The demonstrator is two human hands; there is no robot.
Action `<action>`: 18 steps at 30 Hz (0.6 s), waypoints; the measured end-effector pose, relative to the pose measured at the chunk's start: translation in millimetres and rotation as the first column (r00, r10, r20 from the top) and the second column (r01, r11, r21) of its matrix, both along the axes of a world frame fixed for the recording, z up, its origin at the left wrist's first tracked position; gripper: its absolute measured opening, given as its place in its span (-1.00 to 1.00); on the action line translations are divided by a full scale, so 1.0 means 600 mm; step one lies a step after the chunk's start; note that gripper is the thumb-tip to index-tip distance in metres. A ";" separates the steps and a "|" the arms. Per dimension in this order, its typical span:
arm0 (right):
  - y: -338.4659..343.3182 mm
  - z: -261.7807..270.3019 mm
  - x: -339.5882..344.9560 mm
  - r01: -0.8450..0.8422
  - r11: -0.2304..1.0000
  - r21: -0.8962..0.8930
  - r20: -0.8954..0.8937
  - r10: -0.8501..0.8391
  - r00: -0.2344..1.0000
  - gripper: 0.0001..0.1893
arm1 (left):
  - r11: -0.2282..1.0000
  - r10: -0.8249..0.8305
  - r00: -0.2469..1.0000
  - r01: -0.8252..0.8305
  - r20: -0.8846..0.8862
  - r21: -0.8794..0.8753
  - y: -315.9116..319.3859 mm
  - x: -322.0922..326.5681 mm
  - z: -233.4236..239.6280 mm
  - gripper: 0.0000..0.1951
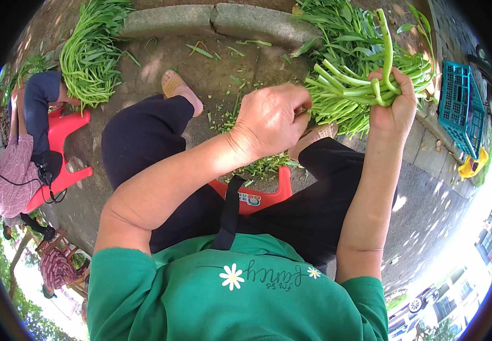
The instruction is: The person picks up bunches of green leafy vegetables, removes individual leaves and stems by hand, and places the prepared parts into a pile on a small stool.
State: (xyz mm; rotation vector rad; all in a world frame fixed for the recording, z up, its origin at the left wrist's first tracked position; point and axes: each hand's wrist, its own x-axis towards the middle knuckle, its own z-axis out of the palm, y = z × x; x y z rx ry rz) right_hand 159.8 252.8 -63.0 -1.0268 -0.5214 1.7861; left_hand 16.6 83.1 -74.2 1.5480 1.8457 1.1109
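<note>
My right hand [392, 100] grips a bundle of thick green stems [348, 87], apparently water spinach, with one longer stem standing up out of it. The cut ends point left, towards my left hand [273, 115]. That hand hovers close to the stem ends with its fingers curled. Its palm side is hidden, so I cannot tell whether it touches or holds a stem. Below and behind the bundle spreads a heap of the same leafy greens [339, 32], lying by my right foot and partly over the stone kerb [267, 23].
Another heap of greens [94, 55] lies at far left, near a seated person [13, 170] on a red plastic stool [56, 136]. Trimmings [229, 121] litter the ground between my feet. A red stool [267, 200] shows beneath me. Right stands a teal plastic crate [458, 106] beside a yellow bag [473, 164].
</note>
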 end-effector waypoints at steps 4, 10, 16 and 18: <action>-0.009 0.003 -0.004 -0.005 1.000 0.000 0.039 0.005 0.999 -0.94 | 0.996 0.032 0.988 -0.044 0.153 0.080 0.013 0.000 0.013 -0.80; -0.013 -0.005 -0.008 -0.029 1.000 0.013 0.030 0.028 0.999 -0.94 | 0.999 0.001 0.953 -0.016 0.303 0.049 0.015 0.009 0.014 -0.85; -0.021 -0.006 -0.014 -0.050 0.999 0.003 0.077 0.050 0.996 -0.93 | 0.965 0.015 0.866 0.119 0.500 -0.235 0.006 0.015 0.033 -0.86; -0.020 -0.010 -0.014 -0.087 0.996 -0.011 0.065 0.088 0.994 -0.91 | 0.958 0.008 0.865 0.138 0.501 -0.252 0.005 0.014 0.033 -0.87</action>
